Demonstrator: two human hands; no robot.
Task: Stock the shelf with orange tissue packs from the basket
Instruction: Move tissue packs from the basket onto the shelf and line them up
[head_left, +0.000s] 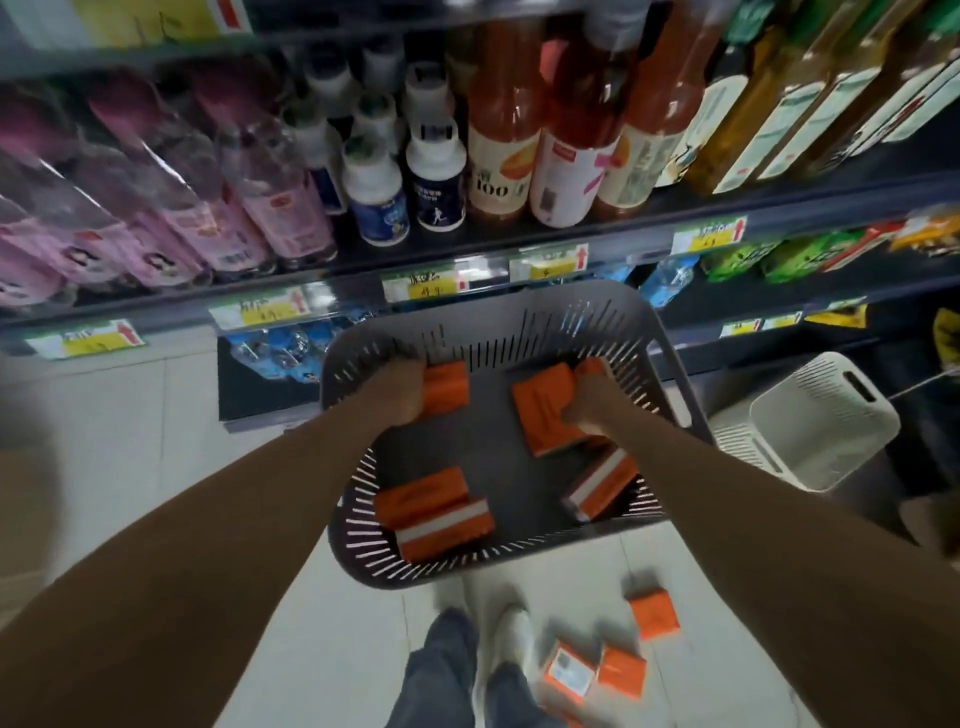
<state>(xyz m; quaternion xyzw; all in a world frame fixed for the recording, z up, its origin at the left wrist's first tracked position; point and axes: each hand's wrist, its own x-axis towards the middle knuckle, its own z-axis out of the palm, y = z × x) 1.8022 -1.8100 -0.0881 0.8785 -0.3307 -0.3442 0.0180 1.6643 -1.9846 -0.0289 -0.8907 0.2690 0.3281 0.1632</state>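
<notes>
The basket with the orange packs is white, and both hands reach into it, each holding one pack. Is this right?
No: the basket with the orange packs is dark grey, not white, as the head view shows. The white basket stands beside it on the right. The rest holds: the left hand and the right hand reach into it, each holding one pack.

Matt slotted plastic basket (644, 338), glossy film-wrapped tissue packs (543, 410)

Loose orange tissue packs (422, 494) lie in the dark basket (498, 457).
</notes>
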